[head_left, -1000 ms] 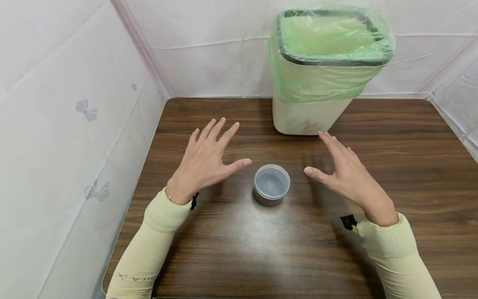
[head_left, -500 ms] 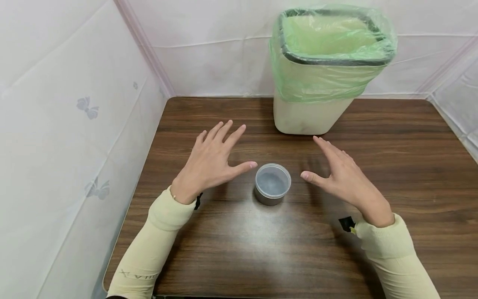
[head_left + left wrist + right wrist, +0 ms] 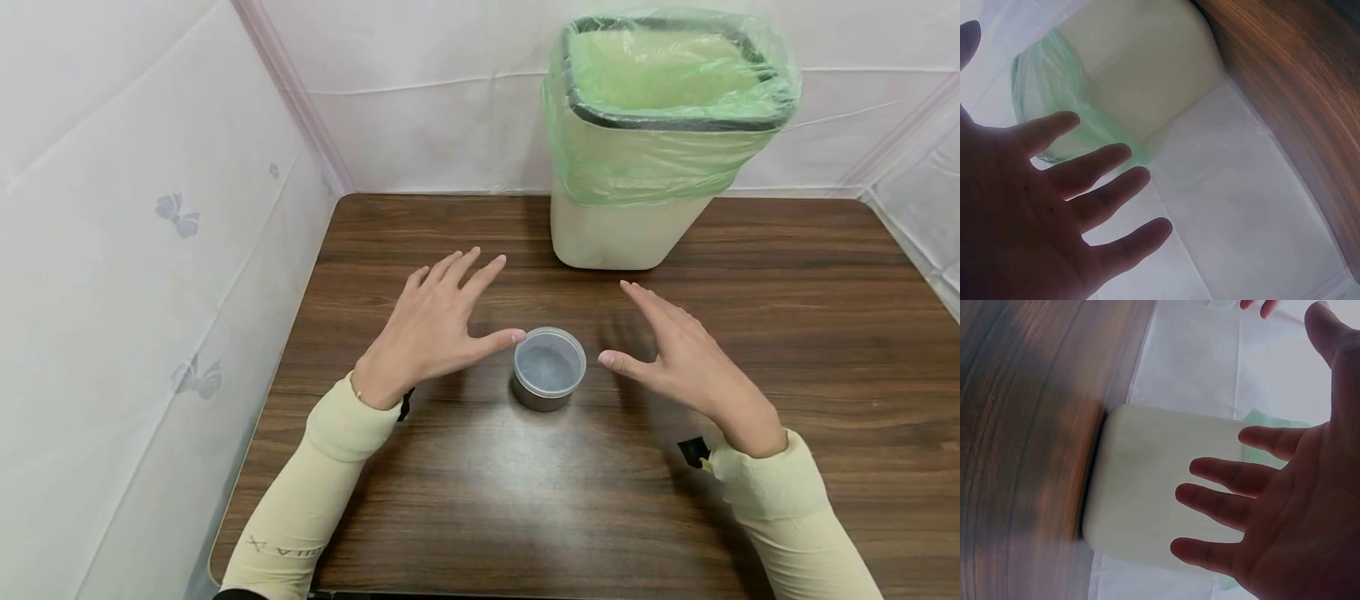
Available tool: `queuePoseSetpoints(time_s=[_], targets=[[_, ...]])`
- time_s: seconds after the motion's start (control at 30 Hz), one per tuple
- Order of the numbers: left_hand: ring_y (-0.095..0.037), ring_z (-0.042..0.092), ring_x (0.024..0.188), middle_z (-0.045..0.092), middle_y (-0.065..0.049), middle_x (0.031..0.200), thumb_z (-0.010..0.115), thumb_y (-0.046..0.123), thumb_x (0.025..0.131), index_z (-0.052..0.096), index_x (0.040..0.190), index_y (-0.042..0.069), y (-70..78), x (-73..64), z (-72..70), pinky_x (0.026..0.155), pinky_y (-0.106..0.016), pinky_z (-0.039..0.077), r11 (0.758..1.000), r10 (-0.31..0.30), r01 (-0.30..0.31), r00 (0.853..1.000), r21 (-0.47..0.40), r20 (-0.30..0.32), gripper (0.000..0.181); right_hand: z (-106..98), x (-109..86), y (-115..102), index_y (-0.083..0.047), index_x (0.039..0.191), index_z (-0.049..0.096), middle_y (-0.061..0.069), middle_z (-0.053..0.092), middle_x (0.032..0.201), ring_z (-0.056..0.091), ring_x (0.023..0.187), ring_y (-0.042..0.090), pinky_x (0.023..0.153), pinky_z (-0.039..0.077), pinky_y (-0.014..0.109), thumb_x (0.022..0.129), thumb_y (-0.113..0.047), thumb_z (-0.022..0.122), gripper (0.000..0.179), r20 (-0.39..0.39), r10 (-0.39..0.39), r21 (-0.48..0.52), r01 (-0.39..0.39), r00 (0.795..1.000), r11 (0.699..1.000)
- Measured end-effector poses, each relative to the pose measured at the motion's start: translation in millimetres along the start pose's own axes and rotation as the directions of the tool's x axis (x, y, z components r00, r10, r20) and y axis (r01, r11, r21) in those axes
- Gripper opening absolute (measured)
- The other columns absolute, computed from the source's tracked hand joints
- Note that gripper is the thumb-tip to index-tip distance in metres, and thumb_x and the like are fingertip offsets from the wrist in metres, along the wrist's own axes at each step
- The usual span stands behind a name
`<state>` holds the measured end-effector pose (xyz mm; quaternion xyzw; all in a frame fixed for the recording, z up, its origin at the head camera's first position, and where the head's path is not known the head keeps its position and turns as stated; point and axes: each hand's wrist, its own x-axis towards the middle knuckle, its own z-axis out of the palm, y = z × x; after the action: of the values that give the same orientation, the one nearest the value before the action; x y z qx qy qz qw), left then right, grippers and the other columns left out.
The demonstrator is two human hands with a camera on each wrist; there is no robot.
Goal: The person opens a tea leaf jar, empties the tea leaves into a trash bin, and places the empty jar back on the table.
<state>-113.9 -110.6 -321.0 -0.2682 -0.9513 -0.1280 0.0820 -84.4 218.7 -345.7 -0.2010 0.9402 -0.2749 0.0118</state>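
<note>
A small round grey tub (image 3: pixel 550 367) with a clear top stands upright on the wooden table. My left hand (image 3: pixel 438 325) hovers to its left with fingers spread, and in the head view the thumb tip overlaps the tub's rim. On the other side my right hand (image 3: pixel 686 358) is held with fingers extended, its thumb pointing at the tub with a small gap between. Neither hand holds anything. The left wrist view shows the spread left palm (image 3: pixel 1029 212); the right palm (image 3: pixel 1310 500) fills the edge of the right wrist view, fingers apart.
A cream bin (image 3: pixel 607 233) with a green plastic liner (image 3: pixel 637 167) stands at the back of the table (image 3: pixel 450 517). White cloth walls (image 3: pixel 150 275) enclose the table at the left, back and right.
Both hands have drawn inward toward the tub, the left moving right and the right moving left and slightly nearer. The tub and the bin stay in place.
</note>
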Motion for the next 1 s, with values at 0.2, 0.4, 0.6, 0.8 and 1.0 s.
queuePoseSetpoints(time_s=[0.2, 0.4, 0.6, 0.8, 1.0], targets=[[-0.031, 0.038, 0.142, 0.039, -0.011, 0.157, 0.041, 0.087, 0.084, 0.039, 0.157, 0.025, 4.2, 0.9, 2.0, 0.106, -0.061, 0.034, 1.0, 0.009, -0.008, 1.0, -0.027, 0.012, 0.096, 2.1, -4.3, 1.2, -0.017, 0.161, 0.025, 0.012, 0.031, 0.162, 0.029, 0.146, 0.039, 0.113, 0.026, 0.061, 0.089, -0.052, 0.073, 0.094, 0.029, 0.027, 0.016, -0.027, 0.999, 0.999], [-0.032, 0.04, 0.141, 0.04, -0.01, 0.156, 0.042, 0.086, 0.084, 0.038, 0.157, 0.025, 7.5, 1.7, 2.9, 0.105, -0.06, 0.035, 0.999, 0.015, -0.015, 1.0, -0.037, 0.021, 0.095, 2.6, -6.7, 0.8, -0.019, 0.162, 0.022, 0.011, 0.029, 0.162, 0.027, 0.147, 0.039, 0.113, 0.026, 0.062, 0.09, -0.057, 0.07, 0.095, 0.057, 0.05, 0.019, -0.051, 0.997, 0.998], [-0.032, 0.041, 0.139, 0.04, -0.01, 0.155, 0.041, 0.085, 0.086, 0.035, 0.158, 0.026, 13.1, 3.5, 4.4, 0.105, -0.059, 0.034, 0.999, 0.028, -0.026, 0.997, -0.039, 0.07, 0.094, 3.3, -8.6, 1.6, -0.018, 0.162, 0.021, 0.013, 0.029, 0.162, 0.029, 0.146, 0.041, 0.111, 0.027, 0.064, 0.089, -0.059, 0.07, 0.098, 0.066, 0.045, 0.014, -0.046, 0.997, 0.999], [-0.033, 0.044, 0.137, 0.043, -0.01, 0.153, 0.043, 0.085, 0.086, 0.036, 0.158, 0.025, 18.9, 4.9, 8.1, 0.103, -0.059, 0.037, 0.998, 0.06, -0.057, 0.995, -0.036, 0.084, 0.094, 5.3, -10.4, 3.1, -0.017, 0.162, 0.02, 0.013, 0.029, 0.162, 0.03, 0.145, 0.042, 0.109, 0.029, 0.065, 0.089, -0.059, 0.07, 0.098, 0.081, 0.038, 0.024, -0.04, 0.996, 0.999], [-0.033, 0.045, 0.136, 0.042, -0.009, 0.154, 0.045, 0.084, 0.085, 0.035, 0.159, 0.025, 23.7, 6.3, 11.2, 0.103, -0.058, 0.038, 0.996, 0.091, -0.088, 0.991, -0.031, 0.095, 0.095, 7.3, -12.3, 2.8, -0.017, 0.161, 0.024, 0.012, 0.032, 0.161, 0.033, 0.144, 0.04, 0.109, 0.031, 0.063, 0.088, -0.06, 0.071, 0.097, 0.074, 0.03, 0.03, -0.033, 0.997, 0.999]])
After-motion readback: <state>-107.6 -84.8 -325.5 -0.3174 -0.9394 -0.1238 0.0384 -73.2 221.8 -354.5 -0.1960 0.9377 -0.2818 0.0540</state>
